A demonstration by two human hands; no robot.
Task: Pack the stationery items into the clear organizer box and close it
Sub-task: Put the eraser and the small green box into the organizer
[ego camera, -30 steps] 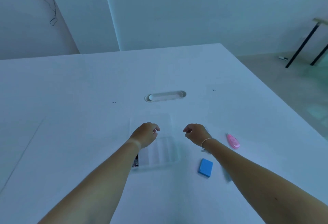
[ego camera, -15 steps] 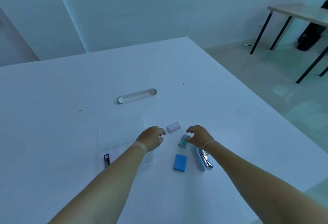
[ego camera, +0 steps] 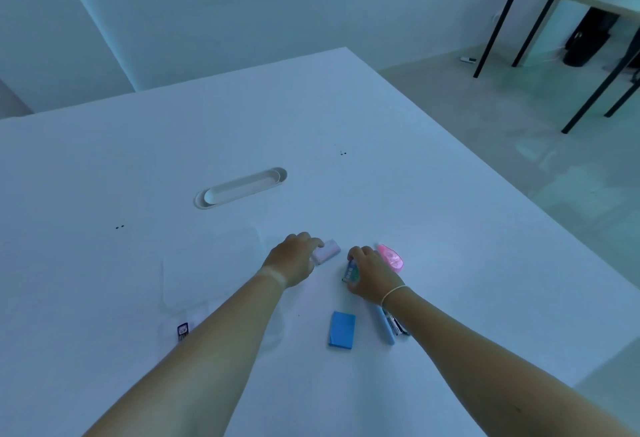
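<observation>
While the left hand [ego camera: 293, 260] pinches the pale eraser [ego camera: 326, 252], the right hand [ego camera: 371, 276] clamps a small packet [ego camera: 350, 272]. Picking up is underway; next, both items likely need carrying toward nine o'clock into the organizer box [ego camera: 211, 266].

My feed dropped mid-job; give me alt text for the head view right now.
Over a white table, the left hand touches a pale pink eraser and the right hand covers a small teal item. A pink tape dispenser, blue pad and blue stapler lie nearby; the clear organizer box sits left, open.
</observation>
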